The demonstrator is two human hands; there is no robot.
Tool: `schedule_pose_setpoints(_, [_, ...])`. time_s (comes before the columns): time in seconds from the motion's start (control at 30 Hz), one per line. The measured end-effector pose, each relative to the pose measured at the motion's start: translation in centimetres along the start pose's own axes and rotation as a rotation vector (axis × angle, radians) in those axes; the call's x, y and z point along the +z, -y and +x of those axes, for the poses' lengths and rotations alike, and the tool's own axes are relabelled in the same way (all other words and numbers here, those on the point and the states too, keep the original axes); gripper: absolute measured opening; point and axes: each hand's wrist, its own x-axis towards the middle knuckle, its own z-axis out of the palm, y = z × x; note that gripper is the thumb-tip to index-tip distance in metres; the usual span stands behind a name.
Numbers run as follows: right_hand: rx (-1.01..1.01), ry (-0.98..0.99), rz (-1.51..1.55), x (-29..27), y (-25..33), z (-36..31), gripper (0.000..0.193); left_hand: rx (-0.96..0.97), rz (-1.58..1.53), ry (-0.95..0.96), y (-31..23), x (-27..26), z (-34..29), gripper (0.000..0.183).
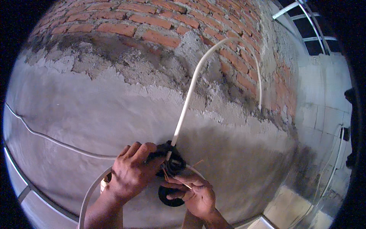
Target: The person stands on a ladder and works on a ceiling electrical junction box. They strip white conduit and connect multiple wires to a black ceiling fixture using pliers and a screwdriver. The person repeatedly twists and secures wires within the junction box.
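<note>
Just below mid-view, a black round box sits between the two hands, against the grey plastered wall. It lies at the fingertips of the left hand, to that hand's right, and above and slightly left of the right hand. Curled at the box's left edge, the left hand has its fingers bent inward; whether they grip the box or the wires, I cannot tell. The right hand is narrow, pinching a thin pale wire just below the box. Coppery strands show between the hands. A thick white cable arches down into the box from above, and a black round piece lies partly behind the right fingers.
</note>
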Motion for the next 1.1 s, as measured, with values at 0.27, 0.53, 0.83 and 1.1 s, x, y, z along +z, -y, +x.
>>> schedule_pose_setpoints(0.27, [0.077, -0.275, -0.622, 2.6, -2.5, 0.2, 0.032, -0.063, 0.037, 0.001, -0.3, 0.3, 0.1, 0.021])
schedule_pose_setpoints(0.53, [0.405, -0.206, 0.236, 3.2, -2.4, -0.3, 0.04, -0.09, 0.007, 0.012, 0.1, 0.8, -0.1, 0.028])
schedule_pose_setpoints(0.83, [0.182, -0.196, 0.261, 3.5, -6.9, -0.8, 0.038, -0.087, -0.002, 0.01, -0.3, 0.7, 0.2, 0.025])
schedule_pose_setpoints(1.1, [0.116, -0.264, -0.022, 5.2, -6.2, -1.2, 0.032, -0.085, 0.022, 0.022, -0.6, 0.5, 0.4, 0.023])
